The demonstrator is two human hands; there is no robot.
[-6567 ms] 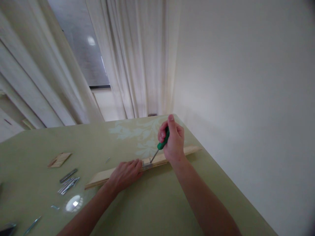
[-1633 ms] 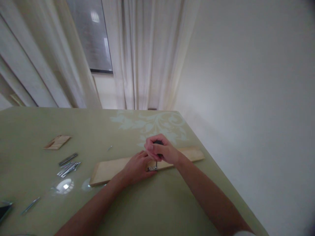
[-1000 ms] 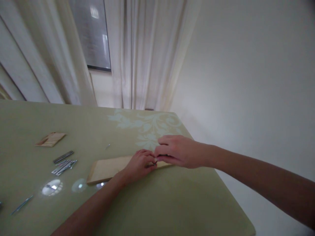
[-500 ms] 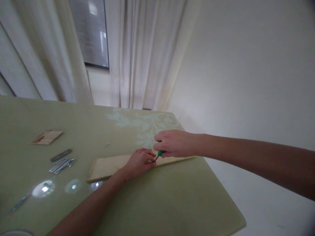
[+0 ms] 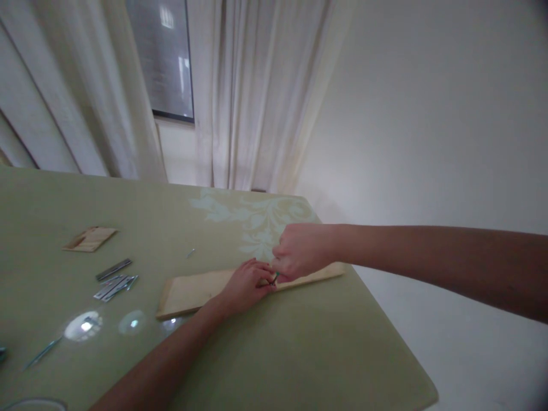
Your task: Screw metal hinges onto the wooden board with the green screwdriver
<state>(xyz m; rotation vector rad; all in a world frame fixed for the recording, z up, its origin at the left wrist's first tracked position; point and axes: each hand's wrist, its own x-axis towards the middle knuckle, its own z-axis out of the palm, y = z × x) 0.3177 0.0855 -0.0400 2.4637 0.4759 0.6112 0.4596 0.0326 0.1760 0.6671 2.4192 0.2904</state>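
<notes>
A long pale wooden board (image 5: pixel 188 290) lies flat on the table. My left hand (image 5: pixel 246 287) rests on it, thumb and forefinger drawn together around the spot where a screwdriver (image 5: pixel 275 278) points down. Whatever those two fingers pinch is hidden. Closed in a fist, my right hand (image 5: pixel 302 249) grips the screwdriver from above; only a sliver of green handle and the thin shaft show. The tip sits between the left fingertips at the board's near side.
Left of the board are several flat metal pieces (image 5: pixel 115 287) and a dark metal strip (image 5: pixel 113 269). Farther back lies a small wooden piece (image 5: pixel 91 239). A thin screwdriver-like rod (image 5: pixel 44 352) is at the lower left. The table edge (image 5: pixel 391 322) runs down the right side, beside a wall.
My right hand has rolled over, wrist turned, so the green handle is now mostly covered. My left hand keeps its place on the board. The whole view has shifted slightly.
</notes>
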